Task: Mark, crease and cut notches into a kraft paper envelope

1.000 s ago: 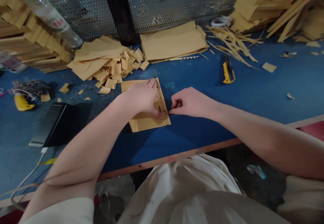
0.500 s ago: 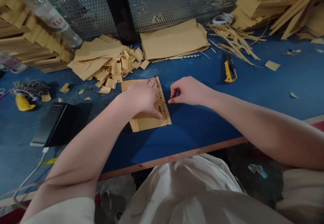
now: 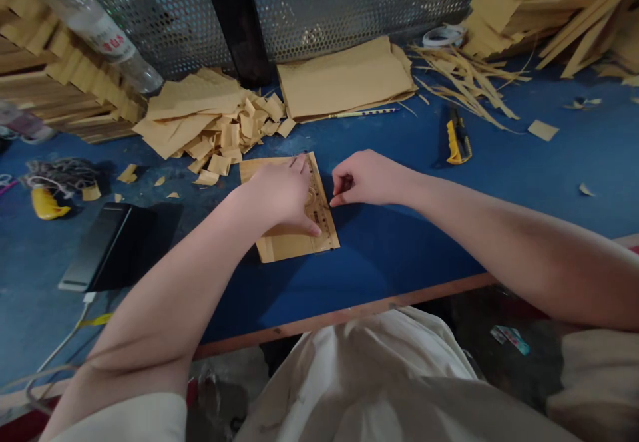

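While the left hand lies flat with its fingers spread, it presses a clear ruler onto a piece of brown paper, near the front edge of the blue surface and left of that edge's middle. The ruler runs along the paper's right side. Just beside that side, the right hand is curled closed, thumb and fingers drawn in; whether it grips something small cannot be told.

Beyond the paper, toward the surface's back edge, are a heap of paper scraps, a stack of brown sheets and, along the stack's near side, a pencil. A dark phone leans upright against the perforated panel at the back edge. Farther right lies a yellow cutter, with thin paper strips behind it. Toward the left edge sits a black box, a cable at its near end.
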Tool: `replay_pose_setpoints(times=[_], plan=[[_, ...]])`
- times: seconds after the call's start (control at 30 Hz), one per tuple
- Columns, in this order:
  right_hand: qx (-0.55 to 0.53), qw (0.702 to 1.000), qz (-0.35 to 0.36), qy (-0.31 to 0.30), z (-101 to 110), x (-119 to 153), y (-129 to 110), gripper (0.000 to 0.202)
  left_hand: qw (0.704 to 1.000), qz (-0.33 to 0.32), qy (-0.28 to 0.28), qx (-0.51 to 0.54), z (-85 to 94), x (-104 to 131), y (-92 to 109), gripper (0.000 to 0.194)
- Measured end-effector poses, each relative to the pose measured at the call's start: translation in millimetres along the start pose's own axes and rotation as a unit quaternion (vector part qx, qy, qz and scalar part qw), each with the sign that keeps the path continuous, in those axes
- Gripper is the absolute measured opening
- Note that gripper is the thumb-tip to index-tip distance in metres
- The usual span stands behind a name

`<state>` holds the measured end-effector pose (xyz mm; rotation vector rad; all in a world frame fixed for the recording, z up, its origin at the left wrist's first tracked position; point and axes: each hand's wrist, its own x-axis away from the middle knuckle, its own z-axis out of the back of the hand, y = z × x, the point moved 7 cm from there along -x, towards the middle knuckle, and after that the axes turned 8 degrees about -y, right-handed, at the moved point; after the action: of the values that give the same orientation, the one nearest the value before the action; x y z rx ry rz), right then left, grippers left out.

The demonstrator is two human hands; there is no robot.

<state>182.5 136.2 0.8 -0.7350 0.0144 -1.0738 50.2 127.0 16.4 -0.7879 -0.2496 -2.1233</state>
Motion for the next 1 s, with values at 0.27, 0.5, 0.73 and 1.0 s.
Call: replay_pose_setpoints(times=[0.27,0.5,0.73,1.0], plan=[[0.014,0.999,-0.003,0.048,26,-34,9,0.022,0.999,0.022,-0.026,-0.003,0.8,3,2,0.135],[0.011,0.994,0.007,0.111,48,-66,24,0.02,0.999,0.025,-0.022,0.003,-0.2,2,0,0.134],[-0.038,0.975,-0.023,0.219,61,-77,47,0.018,0.999,0.027,-0.023,0.0,0.7,3,2,0.134],[-0.133,0.99,0.019,0.046,33,-55,28,0.018,0.999,0.021,-0.023,-0.037,0.5,3,2,0.131]])
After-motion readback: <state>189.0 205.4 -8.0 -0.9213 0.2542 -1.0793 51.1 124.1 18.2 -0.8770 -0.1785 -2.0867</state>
